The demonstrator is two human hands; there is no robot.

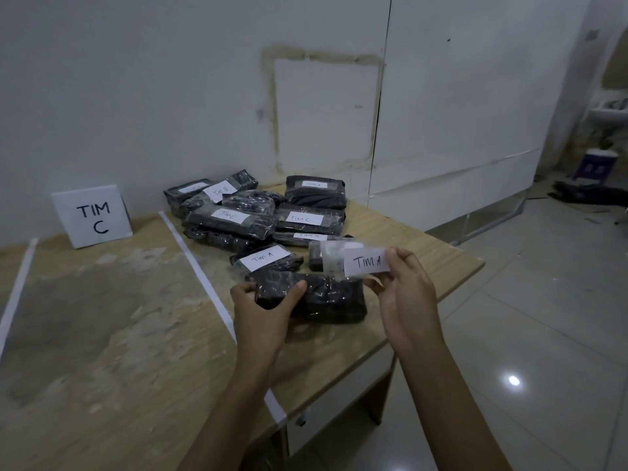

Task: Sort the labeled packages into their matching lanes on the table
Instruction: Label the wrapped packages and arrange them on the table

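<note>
1. The left hand [268, 302] grips the left end of a black wrapped package [326, 297]. Its thumb lies on the top face and its fingers are curled around the end.
2. The right hand [404, 294] pinches the right edge of a white paper label [367, 261] between thumb and fingertips. The label reads "TIM A".
3. The label stands up above the right part of the held package, and a piece of clear film [331, 258] hangs at its left side. I cannot tell if the label is stuck to the package.
4. The held package is low over the front right part of the worktop [119, 317], to the right of the long white tape line [200, 273]. I cannot tell if it touches the wood.
5. Just behind the held package lies another black package with a "TIM A" label [266, 260].
6. Further back, a pile of black packages [258, 212] lies on the same right part of the worktop, near the wall. Some labels read "TIM C" [306, 219] and one reads "TIM B" [221, 191]; a few are too small to read.
7. A white sign with "TIM C" [91, 217] leans against the wall, at the far end of the lane to the left of the long tape line.
8. A second tape line [17, 290] closes this lane on its left side.
9. To the right of the worktop there is a pale tiled floor [543, 334].
</note>
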